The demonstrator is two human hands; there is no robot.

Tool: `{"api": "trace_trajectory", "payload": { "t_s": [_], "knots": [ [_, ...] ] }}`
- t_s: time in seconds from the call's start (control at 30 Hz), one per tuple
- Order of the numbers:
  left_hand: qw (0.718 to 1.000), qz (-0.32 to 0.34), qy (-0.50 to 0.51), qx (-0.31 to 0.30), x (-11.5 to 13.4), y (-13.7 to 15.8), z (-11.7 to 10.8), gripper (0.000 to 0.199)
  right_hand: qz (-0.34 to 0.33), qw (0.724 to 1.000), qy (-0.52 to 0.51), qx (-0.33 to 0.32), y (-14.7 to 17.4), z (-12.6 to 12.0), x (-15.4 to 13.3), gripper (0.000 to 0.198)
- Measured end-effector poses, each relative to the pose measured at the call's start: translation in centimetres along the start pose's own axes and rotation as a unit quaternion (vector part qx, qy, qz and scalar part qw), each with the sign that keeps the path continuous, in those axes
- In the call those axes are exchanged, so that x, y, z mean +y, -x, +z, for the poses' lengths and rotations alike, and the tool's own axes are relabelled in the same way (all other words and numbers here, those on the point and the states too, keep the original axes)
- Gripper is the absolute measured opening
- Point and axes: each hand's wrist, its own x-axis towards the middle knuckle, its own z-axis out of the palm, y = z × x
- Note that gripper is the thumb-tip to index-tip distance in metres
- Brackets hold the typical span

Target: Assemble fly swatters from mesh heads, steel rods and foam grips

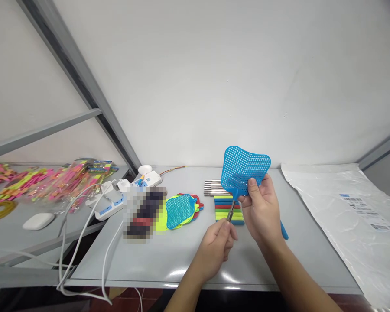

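Note:
A blue fly swatter head [243, 167] with a mesh face is raised over the table, pinched along its right edge by my right hand [262, 210]. Its neck meets a metal rod [230, 213], and my left hand [216, 245] is closed around that rod just below. Behind the hands lie a row of coloured handles [223, 208] and a bundle of bare metal rods [212, 188]. Part of a blue handle [284, 230] sticks out past my right wrist, the rest hidden. To the left rests a pile of swatter heads [181, 211], blue on top.
White power strips [108, 207] with looping white cables [65, 234] occupy the left side, near a pixelated patch [144, 212]. Bagged colourful pieces [68, 180] lie farther left. A white plastic mailer [341, 208] covers the right end. A wall [227, 86] stands behind the table.

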Motion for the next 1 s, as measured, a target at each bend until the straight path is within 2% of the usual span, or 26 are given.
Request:
{"api": "trace_trajectory", "payload": {
  "t_s": [0.23,0.47,0.67,0.83,1.0],
  "knots": [
    [1.0,-0.001,-0.003,-0.008,0.4,0.3,-0.2,0.039,0.008,0.999,-0.037,0.003,0.2,0.2,-0.1,0.014],
    [1.0,-0.002,0.001,-0.019,0.6,0.4,-0.3,0.039,0.006,1.0,-0.01,-0.006,0.2,0.3,-0.1,0.019],
    [1.0,-0.006,0.017,-0.011,1.1,0.8,-0.4,0.04,0.024,0.999,0.026,-0.019,0.6,0.5,0.3,0.022],
    [0.999,-0.026,0.03,-0.004,1.8,1.4,0.0,0.042,0.038,0.998,0.0,-0.044,1.0,1.4,0.3,0.018],
    [0.999,-0.03,0.0,0.023,2.7,2.0,-0.1,0.042,0.05,0.997,-0.021,-0.046,1.0,1.9,0.7,0.017]
  ]
}}
